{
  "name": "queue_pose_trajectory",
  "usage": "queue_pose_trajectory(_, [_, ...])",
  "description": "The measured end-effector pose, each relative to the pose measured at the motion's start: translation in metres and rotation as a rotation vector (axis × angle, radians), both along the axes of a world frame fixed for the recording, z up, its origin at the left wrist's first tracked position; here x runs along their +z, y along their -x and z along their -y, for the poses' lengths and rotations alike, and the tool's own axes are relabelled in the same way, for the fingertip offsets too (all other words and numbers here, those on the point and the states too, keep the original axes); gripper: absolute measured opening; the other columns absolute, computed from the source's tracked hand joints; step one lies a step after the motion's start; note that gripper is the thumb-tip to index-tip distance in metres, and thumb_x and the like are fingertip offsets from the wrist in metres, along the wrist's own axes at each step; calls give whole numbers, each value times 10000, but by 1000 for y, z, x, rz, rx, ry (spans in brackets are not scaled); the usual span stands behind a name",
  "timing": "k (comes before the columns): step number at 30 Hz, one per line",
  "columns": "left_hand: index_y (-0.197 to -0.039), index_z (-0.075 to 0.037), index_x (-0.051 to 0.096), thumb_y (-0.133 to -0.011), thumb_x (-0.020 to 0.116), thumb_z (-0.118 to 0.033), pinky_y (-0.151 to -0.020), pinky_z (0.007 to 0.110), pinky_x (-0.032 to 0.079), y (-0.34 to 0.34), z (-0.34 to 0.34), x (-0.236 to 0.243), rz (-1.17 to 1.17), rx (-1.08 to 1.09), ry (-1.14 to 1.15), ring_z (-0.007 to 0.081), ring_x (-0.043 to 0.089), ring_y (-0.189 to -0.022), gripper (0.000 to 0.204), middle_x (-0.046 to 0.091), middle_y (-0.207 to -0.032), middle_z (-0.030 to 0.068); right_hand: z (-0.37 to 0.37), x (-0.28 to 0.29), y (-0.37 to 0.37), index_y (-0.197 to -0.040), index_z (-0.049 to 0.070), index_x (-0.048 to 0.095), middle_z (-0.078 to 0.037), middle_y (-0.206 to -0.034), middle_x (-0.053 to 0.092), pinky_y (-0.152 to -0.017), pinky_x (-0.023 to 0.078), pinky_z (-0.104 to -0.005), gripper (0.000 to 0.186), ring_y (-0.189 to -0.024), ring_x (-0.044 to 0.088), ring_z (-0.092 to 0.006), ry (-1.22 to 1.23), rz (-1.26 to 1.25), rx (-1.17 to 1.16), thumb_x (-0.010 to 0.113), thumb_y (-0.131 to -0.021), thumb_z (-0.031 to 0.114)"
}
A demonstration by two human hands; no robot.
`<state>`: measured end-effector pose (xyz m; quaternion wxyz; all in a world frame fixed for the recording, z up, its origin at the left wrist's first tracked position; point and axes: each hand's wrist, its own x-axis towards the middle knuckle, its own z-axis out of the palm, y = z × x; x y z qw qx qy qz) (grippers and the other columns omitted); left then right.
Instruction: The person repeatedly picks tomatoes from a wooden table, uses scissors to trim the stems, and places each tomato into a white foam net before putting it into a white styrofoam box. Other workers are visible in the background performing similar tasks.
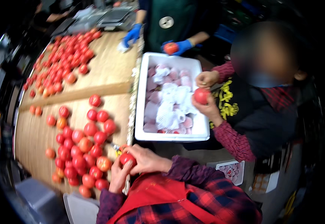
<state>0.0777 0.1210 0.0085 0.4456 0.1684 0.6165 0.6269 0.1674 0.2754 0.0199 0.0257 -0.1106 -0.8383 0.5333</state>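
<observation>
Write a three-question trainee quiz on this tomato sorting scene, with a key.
1. True or false: the left hand and right hand hold one tomato together.
2. What colour are the gloves of the person at the far end of the white box?
3. The loose tomatoes lie on: A) a wooden table B) the floor C) a metal tray.

Key: 1 true; 2 blue; 3 A.
</observation>
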Motion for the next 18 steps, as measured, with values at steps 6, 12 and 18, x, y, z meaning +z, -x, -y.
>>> queue_pose_trajectory(6, [-1188,62,549,-943,609,-233,-761,254,511,-7,-21,2,-27,-117,109,134,611,-882,388,637,-1021,99,-15,-11,-37,-1337,51,452,-173,-1143,541,-935,465,-387,753,-1055,569,-328,129,-127,6,795,-705,276])
queue_pose_trajectory(12, [-1289,33,484,-1034,401,-333,-657,246,526,-22,-52,14,98,-340,98,144,636,-715,454,645,-960,100,-44,-6,-75,-1308,43,476,-80,-1065,597,-654,513,-242,594,-782,604,-121,850,-5,-214,696,-827,314])
queue_pose_trajectory(18, [-1322,33,453,-1021,449,-245,-687,272,535,-7,-45,8,177,-159,8,156,646,-723,410,661,-965,126,-110,35,-63,-1277,35,464,-85,-1004,605,-539,496,-215,558,-639,603,-103,815,-216,-415,660,-852,340])
